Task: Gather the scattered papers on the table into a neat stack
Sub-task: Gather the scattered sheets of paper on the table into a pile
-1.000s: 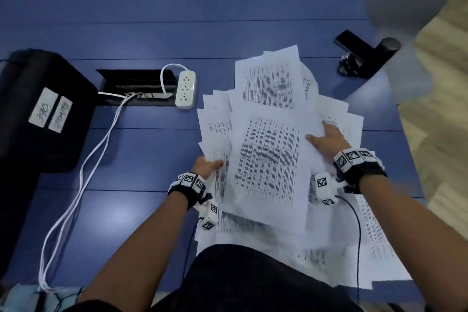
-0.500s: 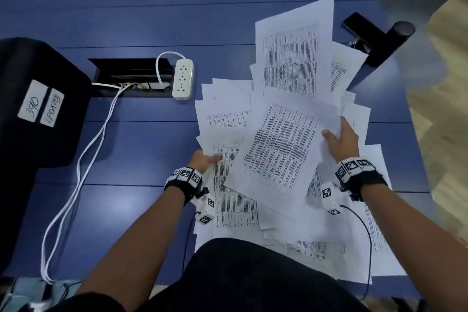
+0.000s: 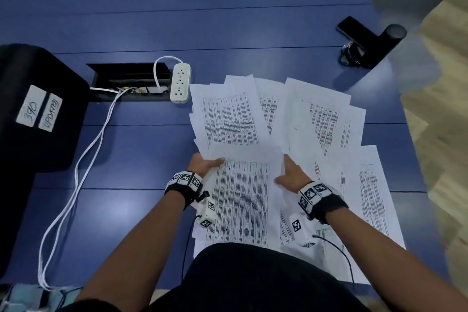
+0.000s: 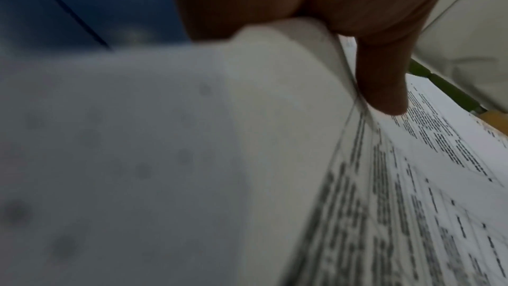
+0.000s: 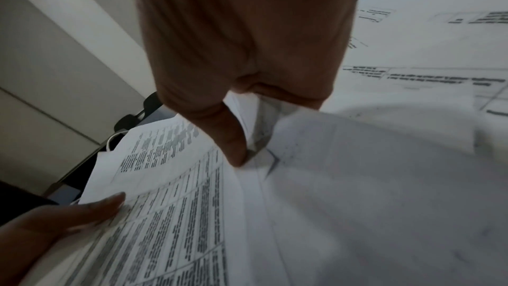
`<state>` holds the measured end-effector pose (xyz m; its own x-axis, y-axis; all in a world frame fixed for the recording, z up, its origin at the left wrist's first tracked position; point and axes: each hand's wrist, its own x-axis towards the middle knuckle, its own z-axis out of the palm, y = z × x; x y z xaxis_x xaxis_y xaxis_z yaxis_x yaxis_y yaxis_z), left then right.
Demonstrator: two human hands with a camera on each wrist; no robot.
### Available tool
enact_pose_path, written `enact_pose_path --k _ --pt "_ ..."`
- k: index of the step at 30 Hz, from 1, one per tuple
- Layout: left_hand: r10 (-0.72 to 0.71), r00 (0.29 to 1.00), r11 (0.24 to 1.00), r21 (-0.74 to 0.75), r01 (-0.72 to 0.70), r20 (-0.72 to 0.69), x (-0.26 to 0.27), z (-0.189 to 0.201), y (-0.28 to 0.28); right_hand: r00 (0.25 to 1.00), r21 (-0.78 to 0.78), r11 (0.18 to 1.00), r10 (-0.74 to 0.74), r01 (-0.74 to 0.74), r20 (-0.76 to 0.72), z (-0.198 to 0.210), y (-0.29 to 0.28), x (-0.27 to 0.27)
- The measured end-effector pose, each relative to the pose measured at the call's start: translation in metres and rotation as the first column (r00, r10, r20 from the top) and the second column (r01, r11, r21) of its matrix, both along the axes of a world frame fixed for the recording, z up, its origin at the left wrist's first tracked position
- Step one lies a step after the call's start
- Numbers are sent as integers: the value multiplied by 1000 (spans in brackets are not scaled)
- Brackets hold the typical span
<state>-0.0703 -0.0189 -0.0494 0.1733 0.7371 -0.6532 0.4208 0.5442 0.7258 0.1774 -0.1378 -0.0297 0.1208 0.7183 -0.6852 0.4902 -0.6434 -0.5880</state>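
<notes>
Several white printed papers (image 3: 319,119) lie fanned and overlapping on the blue table (image 3: 228,28). A small bundle of sheets (image 3: 243,195) sits nearest me, held at both side edges. My left hand (image 3: 202,164) grips its left edge, thumb on top; the left wrist view shows the thumb (image 4: 382,82) pressing the sheets (image 4: 412,182). My right hand (image 3: 291,175) grips the right edge, and in the right wrist view its thumb (image 5: 231,142) pinches the paper (image 5: 192,214) against curled fingers.
A white power strip (image 3: 180,83) lies just left of the papers, its cables (image 3: 76,172) running to the front edge from a cable slot (image 3: 126,81). A black case (image 3: 30,109) stands far left. A black clamp mount (image 3: 369,43) sits back right.
The sheets that my right hand held raised toward the far side now lie down on the table. Both hands have closed in on the near bundle's side edges.
</notes>
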Motion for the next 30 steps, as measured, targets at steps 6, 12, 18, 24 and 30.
enact_pose_path --k 6,12,18,24,30 --pt "150 963 982 -146 -119 225 -6 2 -5 959 92 955 -284 282 10 5 -2 23" --pt "17 995 999 -50 -12 96 3 7 -6 994 -19 994 -104 105 32 -5 -3 7" --pt "39 993 996 -87 -29 108 0 10 -3 989 -47 988 148 -147 20 -10 -4 14" --pt "-32 998 997 -75 36 56 -4 4 -1 989 -17 1000 12 -10 150 -1 13 55" --pt "-133 991 991 -6 133 -10 -5 8 -6 936 76 940 -340 334 92 12 83 70"
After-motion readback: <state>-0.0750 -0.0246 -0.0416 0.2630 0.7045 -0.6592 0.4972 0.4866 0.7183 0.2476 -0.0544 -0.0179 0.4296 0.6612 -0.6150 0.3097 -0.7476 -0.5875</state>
